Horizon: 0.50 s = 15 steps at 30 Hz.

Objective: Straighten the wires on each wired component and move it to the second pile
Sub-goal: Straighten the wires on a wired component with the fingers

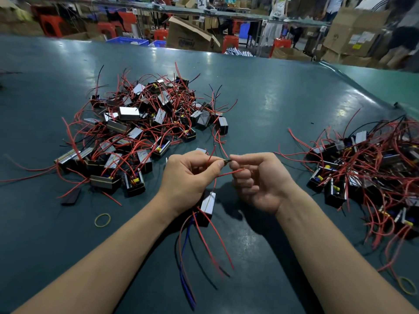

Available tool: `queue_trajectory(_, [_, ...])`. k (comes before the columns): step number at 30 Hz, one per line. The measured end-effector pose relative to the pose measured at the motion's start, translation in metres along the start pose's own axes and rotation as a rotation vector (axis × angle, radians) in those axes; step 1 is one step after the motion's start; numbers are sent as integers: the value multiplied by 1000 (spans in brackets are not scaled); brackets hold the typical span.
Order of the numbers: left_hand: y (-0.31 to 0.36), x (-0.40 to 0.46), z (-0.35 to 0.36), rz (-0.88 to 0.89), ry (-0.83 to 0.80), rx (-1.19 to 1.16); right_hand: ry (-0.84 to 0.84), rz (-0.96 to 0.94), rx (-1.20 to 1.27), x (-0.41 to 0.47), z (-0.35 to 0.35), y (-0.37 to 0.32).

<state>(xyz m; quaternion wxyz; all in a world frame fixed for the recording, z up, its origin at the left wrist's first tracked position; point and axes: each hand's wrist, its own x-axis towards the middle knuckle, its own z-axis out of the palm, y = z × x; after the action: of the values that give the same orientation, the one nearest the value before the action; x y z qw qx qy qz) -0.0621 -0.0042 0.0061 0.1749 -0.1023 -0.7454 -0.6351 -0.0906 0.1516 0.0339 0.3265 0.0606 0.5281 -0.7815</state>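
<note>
red wire pinched between both hands

red wire [229,172] runs between my two hands above the green table [283,105]. my left hand [189,177] pinches it with thumb and forefinger; my right hand [258,180] has its fingers curled and nips the wire's dark tip. the wired component [207,205] hangs just below my left palm, its other wires trailing toward me. one pile [136,132] lies to the left, another pile [371,173] to the right. a rubber band [102,220] lies near my left forearm.
</note>
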Motion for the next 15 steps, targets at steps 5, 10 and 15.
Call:
queue_trajectory(5, [-3, 2, 0, -19, 34, -29, 386, -800, -826, 7, 2, 17])
queue_trajectory(10, [-7, 4, 1, -77, 63, -49, 486, -1094, -1161, 14, -3, 25])
queue_trajectory(15, [-5, 3, 1, -129, 101, -39, 419, -772, -1208, 6, -14, 11])
